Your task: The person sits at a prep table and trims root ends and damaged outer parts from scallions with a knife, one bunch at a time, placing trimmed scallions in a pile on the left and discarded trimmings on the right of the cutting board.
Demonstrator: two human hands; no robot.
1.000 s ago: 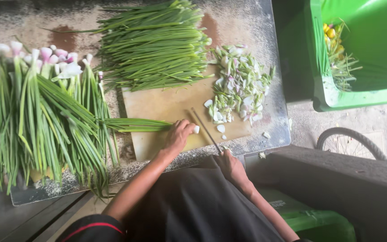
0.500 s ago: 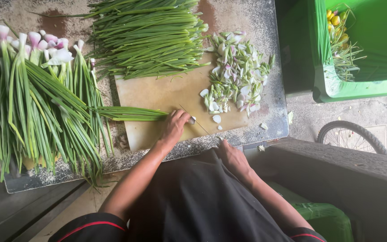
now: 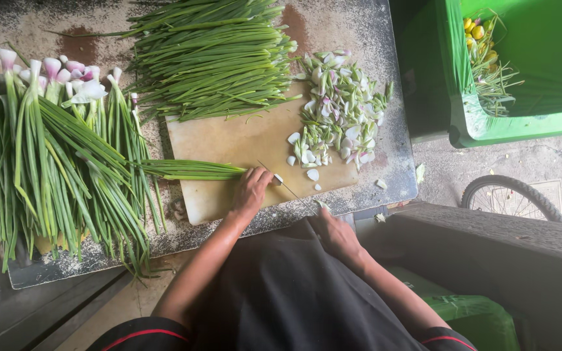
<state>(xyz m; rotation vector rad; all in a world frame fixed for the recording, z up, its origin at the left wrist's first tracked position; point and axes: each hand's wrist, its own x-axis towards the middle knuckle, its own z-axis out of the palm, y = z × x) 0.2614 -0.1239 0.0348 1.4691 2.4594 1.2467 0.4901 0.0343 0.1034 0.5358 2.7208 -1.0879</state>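
A grey, speckled stone counter point(image 3: 359, 26) with rust-brown stains fills the upper left, its front edge running along a dark ledge. To the right stands a bright green plastic bin point(image 3: 521, 127), open at the top, on a pale, gritty concrete floor point(image 3: 541, 162). A black bicycle tyre point(image 3: 512, 195) shows just below it, beside a dark concrete step point(image 3: 508, 240). Even daylight falls from above, without hard shadows
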